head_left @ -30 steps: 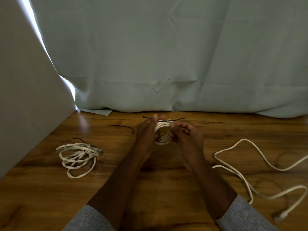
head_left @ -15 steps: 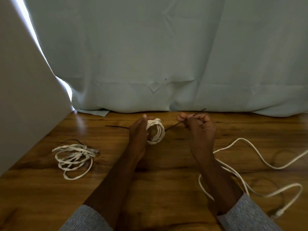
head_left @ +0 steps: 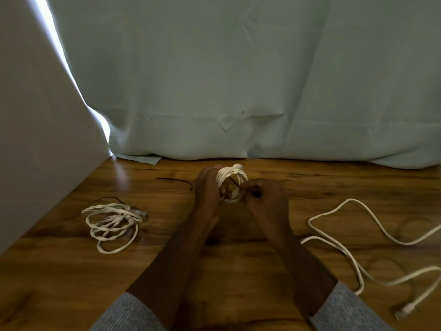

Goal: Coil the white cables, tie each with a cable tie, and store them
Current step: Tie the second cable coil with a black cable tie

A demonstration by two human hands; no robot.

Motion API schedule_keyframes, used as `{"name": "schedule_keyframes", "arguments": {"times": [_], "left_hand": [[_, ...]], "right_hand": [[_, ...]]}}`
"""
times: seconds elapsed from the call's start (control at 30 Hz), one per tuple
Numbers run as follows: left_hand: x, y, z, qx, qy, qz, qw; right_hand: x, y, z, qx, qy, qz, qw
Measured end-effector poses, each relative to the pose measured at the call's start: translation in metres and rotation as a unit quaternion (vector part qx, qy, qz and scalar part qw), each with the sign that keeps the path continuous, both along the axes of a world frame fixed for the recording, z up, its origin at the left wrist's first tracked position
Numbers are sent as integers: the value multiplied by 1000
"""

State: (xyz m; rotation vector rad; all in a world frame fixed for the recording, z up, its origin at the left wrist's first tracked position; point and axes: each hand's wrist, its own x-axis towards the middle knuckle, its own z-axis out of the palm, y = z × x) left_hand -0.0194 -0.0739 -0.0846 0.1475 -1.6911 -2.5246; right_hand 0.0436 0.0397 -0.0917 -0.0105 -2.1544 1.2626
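Observation:
My left hand (head_left: 208,191) grips a small tight coil of white cable (head_left: 232,180) above the wooden table (head_left: 238,259). My right hand (head_left: 262,194) pinches a thin black cable tie (head_left: 235,182) that crosses the coil's front. Left on the table lies a loose coil of white cable (head_left: 112,223) with a black tie (head_left: 107,199) at its far side. An uncoiled white cable (head_left: 358,247) snakes over the right side, its plug (head_left: 403,314) near the front edge. A spare black tie (head_left: 175,179) lies left of my hands.
A pale curtain (head_left: 238,91) hangs along the table's far edge. A white panel (head_left: 35,139) walls off the left side. Grey sleeves cover both my forearms at the bottom of the view.
My right hand, which had pulled the tie out to the right, has come back in against the coil. The left hand keeps its hold on the coil.

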Motion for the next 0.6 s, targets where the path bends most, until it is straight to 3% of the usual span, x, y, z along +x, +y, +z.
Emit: {"name": "schedule_keyframes", "arguments": {"times": [0.23,0.37,0.47,0.6], "left_hand": [[22,12,4,-118,23,-92,989],[19,7,5,-126,64,-76,987],[10,-5,5,-136,76,-24,988],[-1,-17,1,-103,54,-8,993]], "right_hand": [[-4,-1,-6,-159,-21,-19,987],[0,0,2,-210,-68,63,973],[6,7,11,-170,-100,136,971],[7,20,18,-99,-59,204,972]]}}
